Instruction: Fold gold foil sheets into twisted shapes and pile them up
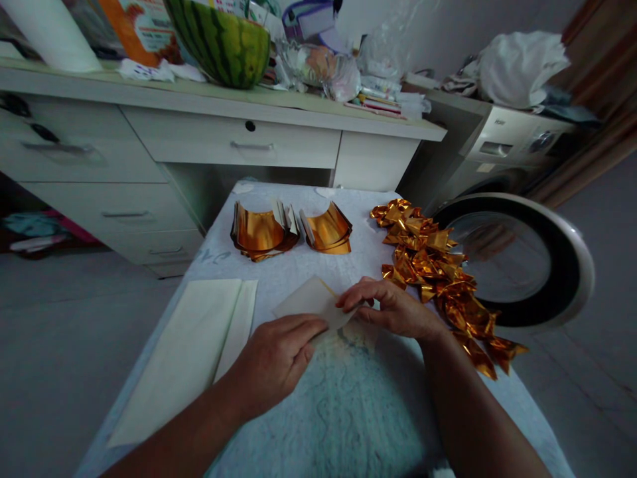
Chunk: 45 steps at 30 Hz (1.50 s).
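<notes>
Between my hands, above the cloth-covered table (318, 411), is a sheet of foil paper (304, 299) with its white side up and a thin gold edge showing. My left hand (281, 352) pinches its near left edge. My right hand (385, 305) has its fingers bent over the right part of the sheet, gripping it. Beyond my hands stand two curved stacks of gold foil sheets, a left stack (256, 229) and a right stack (328, 229). Folded gold foil pieces (442, 272) lie in a long heap to the right of my right hand.
White folded paper (184, 352) lies along the table's left side. A desk with drawers (239, 136) stands behind, bearing a cut watermelon (223, 46) and bags. An open washing machine door (512, 259) reaches close to the table's right edge.
</notes>
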### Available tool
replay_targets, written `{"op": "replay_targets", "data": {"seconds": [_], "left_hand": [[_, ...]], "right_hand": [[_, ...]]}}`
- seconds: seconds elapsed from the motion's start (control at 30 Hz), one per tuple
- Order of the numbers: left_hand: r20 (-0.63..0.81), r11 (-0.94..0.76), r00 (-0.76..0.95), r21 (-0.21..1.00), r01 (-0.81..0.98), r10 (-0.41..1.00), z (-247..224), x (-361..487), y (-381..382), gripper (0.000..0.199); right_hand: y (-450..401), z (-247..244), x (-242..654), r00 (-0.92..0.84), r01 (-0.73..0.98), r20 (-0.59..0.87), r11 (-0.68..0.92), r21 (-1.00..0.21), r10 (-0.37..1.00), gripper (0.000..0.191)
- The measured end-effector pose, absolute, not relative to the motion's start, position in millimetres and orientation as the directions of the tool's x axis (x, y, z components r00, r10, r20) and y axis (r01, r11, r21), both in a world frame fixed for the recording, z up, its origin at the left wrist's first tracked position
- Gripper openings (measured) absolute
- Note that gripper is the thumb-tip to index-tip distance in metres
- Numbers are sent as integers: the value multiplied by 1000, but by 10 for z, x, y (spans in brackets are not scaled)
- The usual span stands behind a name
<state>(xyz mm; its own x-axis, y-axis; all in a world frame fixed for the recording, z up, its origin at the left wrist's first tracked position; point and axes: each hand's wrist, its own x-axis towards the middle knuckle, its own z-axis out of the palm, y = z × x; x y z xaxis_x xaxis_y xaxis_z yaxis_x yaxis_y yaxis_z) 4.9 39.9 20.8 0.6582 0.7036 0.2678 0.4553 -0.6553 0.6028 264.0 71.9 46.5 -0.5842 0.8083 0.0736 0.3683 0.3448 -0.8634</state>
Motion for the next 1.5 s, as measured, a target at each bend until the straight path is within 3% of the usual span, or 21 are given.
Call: {"op": "replay_targets", "data": {"seconds": [0.17,0.37,0.47,0.63,0.77,0.87,1.0,1.27,1.5], "left_hand": [[44,-370,523,757,538,851,246,68,399,23],[-23,-189,326,776,601,945,216,84,428,21],[-14,-180,278,732,658,960,215,84,450,13],[97,-291,288,572,767,953,182,70,504,11],[168,-342,299,399,851,939,134,67,536,8],[173,-332,288,338,881,942,104,78,536,7],[203,-322,270,304,897,941,71,96,518,22],[125,-280,253,334,900,959,60,119,518,12],[133,-280,249,323,904,959,30,105,535,31]], "right_hand": [[715,335,2568,-516,342,-43,160,-926,856,10],[709,167,2345,-439,362,-79,95,-927,895,9],[701,118,2219,-317,392,-23,109,-913,948,12],[701,61,2111,-134,641,153,204,-740,979,42],[690,28,2084,-128,781,168,203,-591,978,31],[679,24,2066,-119,828,152,183,-530,981,26],[679,32,2048,-114,839,146,174,-516,983,28],[687,38,2046,-121,834,125,169,-525,985,28],[685,57,2036,-123,839,112,163,-519,986,28]]}}
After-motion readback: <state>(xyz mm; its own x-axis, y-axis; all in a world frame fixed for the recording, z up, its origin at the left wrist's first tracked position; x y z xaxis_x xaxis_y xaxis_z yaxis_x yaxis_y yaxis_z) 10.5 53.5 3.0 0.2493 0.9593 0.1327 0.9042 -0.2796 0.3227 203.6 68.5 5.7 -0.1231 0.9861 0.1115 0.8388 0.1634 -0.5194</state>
